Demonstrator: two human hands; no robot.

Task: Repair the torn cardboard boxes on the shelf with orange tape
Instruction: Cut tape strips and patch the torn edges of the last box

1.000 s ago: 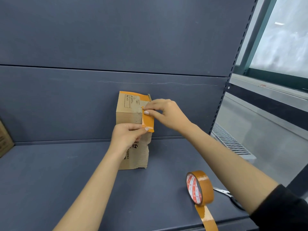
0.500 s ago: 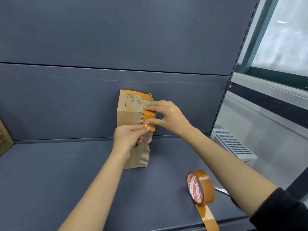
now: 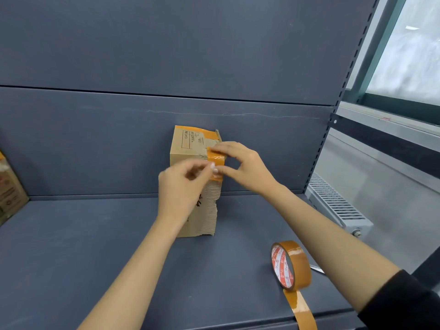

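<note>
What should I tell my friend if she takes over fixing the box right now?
Left hand: blurred, in front of the cardboard box, fingertips at the lower end of the tape strip; whether it grips anything cannot be told.
Right hand: fingers and thumb pinch the tape strip at the box's torn right edge.
The box stands on the shelf against the back panel. The tape roll stands on edge to the right, its loose end hanging over the shelf front.
Done: orange tape along the box's top edge; a strip partly on the right edge.
Left: press this strip flat, then tape the ragged edge below.
</note>
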